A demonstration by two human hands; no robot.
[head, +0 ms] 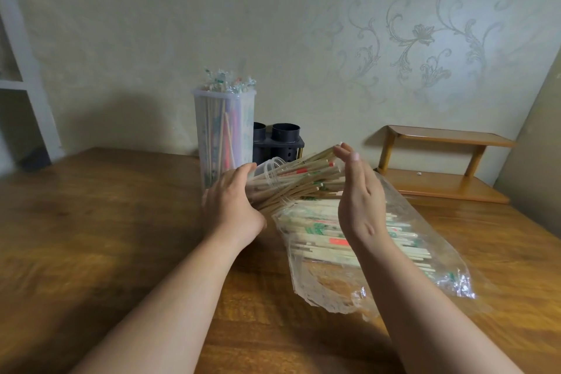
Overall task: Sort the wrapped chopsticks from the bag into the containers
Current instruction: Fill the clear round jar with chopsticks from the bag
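Now, notes run left to right, everything placed against the bag (328, 288) lying on the tabletop (91, 222).

Left of the bag and behind it: tall clear container (224, 136), upright, packed with wrapped chopsticks, tops poking past the rim. Reads as full.

Behind the bag's upper left end: black holder (279, 143), two round tubes, nothing showing above their mouths.

At the bag's upper left corner: my left hand (233, 203), fingers curled round a clear cup (270, 171) tipped on its side, mouth toward the bag. A bundle of chopsticks (306, 184) sits in the cup, fanning out rightward.

Over the bag's upper end: my right hand (361, 200), fingers straight and close together, palm facing the bundle's free ends, gripping nothing. Contact with the ends: cannot tell.

Inside the bag: a thick layer of wrapped chopsticks.

Right of the bag and behind: wooden shelf (440, 167).

Judgement: one container filled, the cup mid-loading, the black holder unused, much of the bag left to sort.
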